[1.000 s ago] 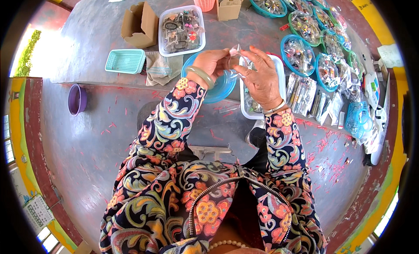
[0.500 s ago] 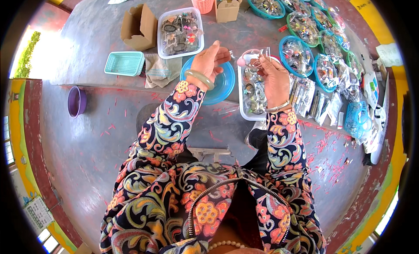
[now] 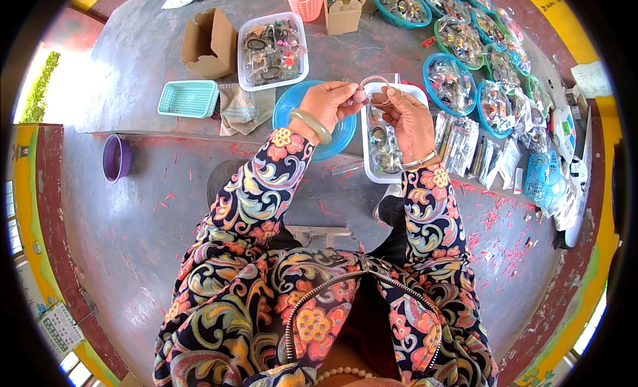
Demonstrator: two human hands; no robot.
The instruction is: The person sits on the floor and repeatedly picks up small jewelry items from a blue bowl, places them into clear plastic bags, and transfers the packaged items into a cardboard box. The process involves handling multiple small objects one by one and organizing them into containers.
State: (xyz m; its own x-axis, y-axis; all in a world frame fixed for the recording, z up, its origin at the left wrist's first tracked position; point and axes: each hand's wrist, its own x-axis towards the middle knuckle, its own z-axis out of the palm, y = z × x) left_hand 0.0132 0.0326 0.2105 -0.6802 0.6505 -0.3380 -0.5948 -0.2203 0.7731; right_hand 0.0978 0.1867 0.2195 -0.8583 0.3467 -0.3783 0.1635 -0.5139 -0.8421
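Note:
Both hands are raised over the containers in front of me, holding a pink hair tie [image 3: 372, 79] between them. My left hand [image 3: 329, 104] pinches its left end, by a round pink ball. The right end is between the thumb and fingers of my right hand [image 3: 413, 124]. Below my left hand sits a blue plastic basin [image 3: 344, 135]. Under my right hand lies a white tray [image 3: 366, 162] holding several bagged hair ties. A clear strip sticks up behind my right fingers; I cannot make out whether it is part of a bag.
To the left are another white tray [image 3: 307, 54] of hair accessories, a cardboard box [image 3: 211, 51], a turquoise basket [image 3: 188, 98] and a folded cloth [image 3: 246, 111]. Round baskets [image 3: 426, 78] of packaged trinkets crowd the right. A purple bucket [image 3: 117, 159] stands lower left.
My left hand has moved right from over the basin and closed on the ball end of the pink hair tie. My right hand keeps its grip and has shifted slightly left.

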